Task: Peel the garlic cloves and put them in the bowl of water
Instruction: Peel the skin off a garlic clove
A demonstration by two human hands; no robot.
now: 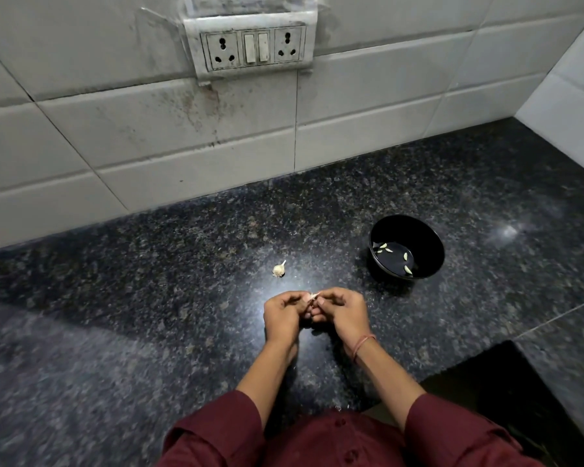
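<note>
So both hands are together over the middle of the worktop (149, 298), close to the front edge. The left hand (281, 315) and the right hand (343, 311) have their fingers curled in and are pinching one little garlic clove (312, 297) between the fingertips. You only see a pale sliver of it poking out on top where the thumbs meet, with a bit of papery skin on it. Whether it's half peeled or not, can't tell, the fingers cover most of it.

The black bowl (422, 237) sits upright on the worktop beyond the hands and off to the right, well apart from them. A handful of peeled cloves (386, 250) lie in the water at the bottom, some bunched at the left side and a couple nearer the front.

Just past the hands, to the left, there's a small garlic head (279, 269) lying on its own on the dark speckled stone, its stalk pointing up and away. It touches neither the hands nor the bowl.

Other stuff: a thin red thread bracelet (363, 345) on the right wrist, and dark red sleeves (216, 429) pushed up the forearms. The back wall is grubby white tile (149, 129) with a socket panel (253, 47) on it, two sockets with two switches between them. At the bottom right a flat black slab (503, 382) cuts into the view, no idea what it is.
</note>
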